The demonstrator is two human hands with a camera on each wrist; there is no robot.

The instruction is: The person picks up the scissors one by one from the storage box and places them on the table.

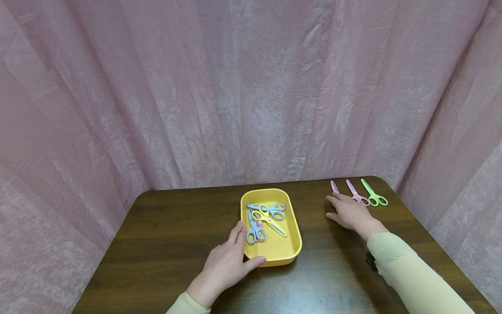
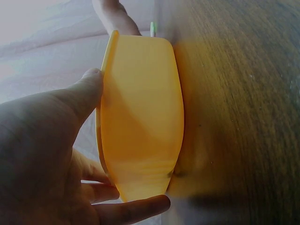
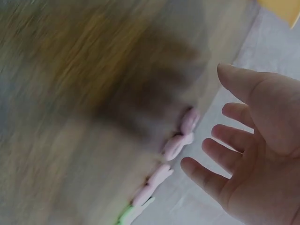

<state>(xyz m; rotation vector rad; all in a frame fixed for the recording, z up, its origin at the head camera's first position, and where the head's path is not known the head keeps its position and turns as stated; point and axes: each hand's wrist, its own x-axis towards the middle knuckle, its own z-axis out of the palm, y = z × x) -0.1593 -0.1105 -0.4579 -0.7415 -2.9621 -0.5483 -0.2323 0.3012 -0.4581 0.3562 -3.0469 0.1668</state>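
A yellow tray (image 1: 292, 244) stands on the table, gripped at its near left corner by my left hand (image 1: 226, 263). The thumb lies on the near rim and the fingers lie along the left wall. Inside are yellow scissors (image 1: 276, 226), blue scissors (image 1: 252, 222), a second blue pair and partly covered pink scissors (image 1: 260, 224). My right hand (image 1: 349, 213), fingers spread and holding nothing, hovers over the table at the right. Beneath it, pink scissors (image 1: 334, 186) show only their blade end in the head view. Beside them lie more pink scissors (image 1: 352, 188) and green scissors (image 1: 370, 191).
The dark wooden table (image 1: 176, 231) ends at the back against a pink curtain (image 1: 251, 109), which also hangs along both sides. The three scissors at the right lie in a row near the table's far right corner.
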